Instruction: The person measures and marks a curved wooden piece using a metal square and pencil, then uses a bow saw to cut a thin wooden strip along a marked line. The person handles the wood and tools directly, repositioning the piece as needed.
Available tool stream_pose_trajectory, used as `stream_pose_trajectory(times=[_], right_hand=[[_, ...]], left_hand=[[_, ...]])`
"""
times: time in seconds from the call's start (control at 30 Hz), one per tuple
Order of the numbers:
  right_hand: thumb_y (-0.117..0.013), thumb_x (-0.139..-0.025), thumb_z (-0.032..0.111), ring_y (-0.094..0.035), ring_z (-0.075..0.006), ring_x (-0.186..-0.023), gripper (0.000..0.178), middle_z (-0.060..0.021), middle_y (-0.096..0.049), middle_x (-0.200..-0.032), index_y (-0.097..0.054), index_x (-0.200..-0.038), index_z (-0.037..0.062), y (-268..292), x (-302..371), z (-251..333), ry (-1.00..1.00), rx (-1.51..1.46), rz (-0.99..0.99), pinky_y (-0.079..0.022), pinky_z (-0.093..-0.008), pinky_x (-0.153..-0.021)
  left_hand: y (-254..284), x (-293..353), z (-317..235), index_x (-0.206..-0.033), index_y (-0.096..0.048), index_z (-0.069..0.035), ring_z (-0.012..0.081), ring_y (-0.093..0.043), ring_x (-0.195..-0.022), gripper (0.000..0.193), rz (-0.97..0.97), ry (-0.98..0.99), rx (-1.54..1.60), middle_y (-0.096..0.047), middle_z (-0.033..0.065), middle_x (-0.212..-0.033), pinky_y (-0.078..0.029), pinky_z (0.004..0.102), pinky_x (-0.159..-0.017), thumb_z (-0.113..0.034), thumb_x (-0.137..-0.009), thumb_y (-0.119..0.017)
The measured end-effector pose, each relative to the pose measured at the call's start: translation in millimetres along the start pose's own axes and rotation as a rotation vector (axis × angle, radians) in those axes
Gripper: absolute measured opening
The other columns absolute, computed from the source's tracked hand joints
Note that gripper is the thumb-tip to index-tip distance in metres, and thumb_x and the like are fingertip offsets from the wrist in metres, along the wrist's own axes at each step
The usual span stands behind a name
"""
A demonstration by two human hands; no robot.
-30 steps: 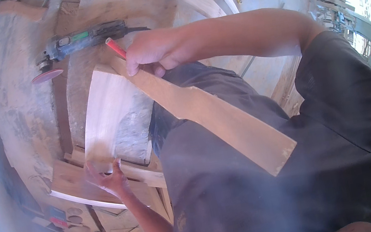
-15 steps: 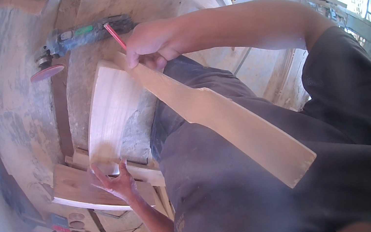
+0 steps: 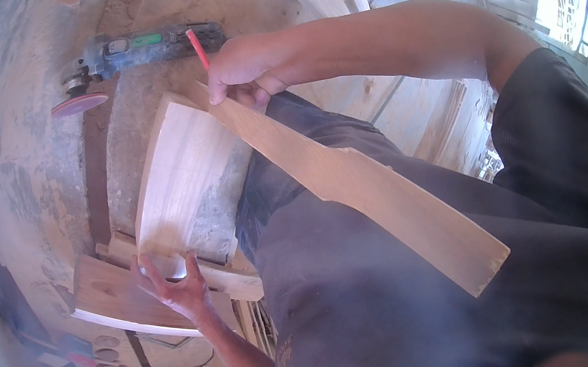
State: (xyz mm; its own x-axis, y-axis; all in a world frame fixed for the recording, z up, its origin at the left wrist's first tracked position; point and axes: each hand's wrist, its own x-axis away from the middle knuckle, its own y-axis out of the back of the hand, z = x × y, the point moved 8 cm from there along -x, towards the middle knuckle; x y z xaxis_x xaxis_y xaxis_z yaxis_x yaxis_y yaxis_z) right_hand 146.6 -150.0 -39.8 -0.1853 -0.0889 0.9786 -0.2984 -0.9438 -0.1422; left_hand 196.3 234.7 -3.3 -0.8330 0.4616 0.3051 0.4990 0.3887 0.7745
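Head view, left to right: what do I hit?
Sanding disc → left hand → red pencil → right hand → wide end of the flat wooden piece → bright window.

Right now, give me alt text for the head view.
The right hand holds a red pencil and a long flat wooden piece by one end; the left hand touches a pale curved board. A disc grinder lies nearby.
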Motion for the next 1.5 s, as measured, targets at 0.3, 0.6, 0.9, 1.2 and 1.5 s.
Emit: stream_pose_trajectory(times=[0.3, 0.6, 0.9, 1.2, 1.5], right_hand=[[-0.063, -0.087, 0.004, -0.050, -0.0169, -0.057, 0.007, -0.0102, -0.054, -0.080, -0.058, -0.091, 0.0006, -4, -4, -1, -0.033, -0.019, -0.003, -0.040, -0.0331, -0.052], [-0.064, -0.088, 0.006, -0.048, -0.0131, -0.053, 0.013, -0.0041, -0.053, -0.068, -0.053, -0.082, 0.0067, -7, 9, 8, -0.009, 0.057, -0.052, -0.042, -0.0325, -0.051], [-0.066, -0.086, 0.002, -0.043, -0.0107, -0.051, 0.012, -0.0039, -0.050, -0.073, -0.055, -0.083, 0.0058, -2, -8, -2, -0.092, -0.025, -0.143, -0.030, -0.0267, -0.044], [-0.073, -0.085, 0.010, -0.053, -0.0123, -0.059, 0.011, -0.0044, -0.060, -0.082, -0.063, -0.087, 0.0059, 22, -13, -24, -0.005, -0.060, -0.115, -0.035, -0.0246, -0.045], [-0.070, -0.081, 0.013, -0.066, -0.0192, -0.065, 0.013, -0.0093, -0.070, -0.076, -0.074, -0.089, 0.0030, 119, 27, 51, 0.653, 0.281, -0.112, -0.050, -0.0365, -0.057]], left_hand=[[4, 3, 5, -0.141, -0.056, -0.007, 0.0422, -0.048, -0.132, 0.090, -0.046, 0.008, -0.014, -0.047, 0.0203, -0.147, -0.044, 0.0542, -0.108, -0.017, -0.061, -0.095], [3, 1, 11, -0.136, -0.062, -0.006, 0.0383, -0.050, -0.133, 0.087, -0.054, 0.142, 0.014, -0.051, 0.0157, -0.145, -0.046, 0.0505, -0.108, -0.010, -0.055, -0.095], [2, 3, 9, -0.137, -0.061, -0.004, 0.0356, -0.050, -0.134, 0.087, -0.075, 0.169, 0.018, -0.051, 0.0132, -0.145, -0.044, 0.0489, -0.110, -0.008, -0.056, -0.094], [2, -1, 1, -0.141, -0.059, -0.005, 0.0350, -0.048, -0.136, 0.089, -0.059, 0.193, 0.028, -0.050, 0.0143, -0.146, -0.043, 0.0486, -0.110, -0.005, -0.058, -0.093], [1, 3, -1, -0.139, -0.059, -0.003, 0.0354, -0.050, -0.134, 0.087, -0.084, 0.173, -0.019, -0.052, 0.0153, -0.142, -0.043, 0.0455, -0.112, -0.008, -0.058, -0.091]])
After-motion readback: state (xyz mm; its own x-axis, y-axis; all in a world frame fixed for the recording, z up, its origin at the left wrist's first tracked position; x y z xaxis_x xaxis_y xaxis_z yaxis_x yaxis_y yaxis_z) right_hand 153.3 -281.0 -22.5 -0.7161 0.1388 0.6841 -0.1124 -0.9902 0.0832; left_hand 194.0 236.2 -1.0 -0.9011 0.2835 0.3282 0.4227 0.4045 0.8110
